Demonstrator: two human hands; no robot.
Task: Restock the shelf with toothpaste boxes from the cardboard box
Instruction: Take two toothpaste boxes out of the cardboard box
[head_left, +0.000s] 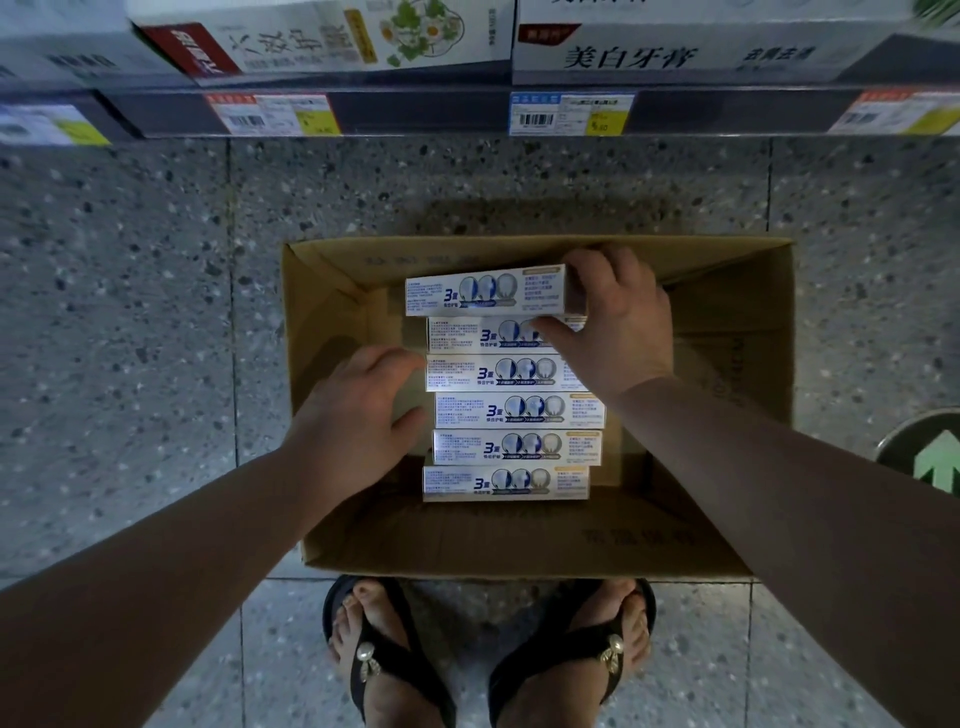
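An open cardboard box stands on the floor below the shelf. Inside it lie several white toothpaste boxes in a row, printed sides up. My right hand grips the right end of the farthest toothpaste box, which sits a little higher than the rest and shifted left; the thumb lies across the box below it. My left hand reaches in at the left ends of the middle boxes, fingers curved against them, and I cannot see a firm grip.
The shelf edge with price tags runs across the top, and larger toothpaste cartons stand on it. My feet in black sandals are right behind the cardboard box on the speckled floor. A green floor arrow shows at the right.
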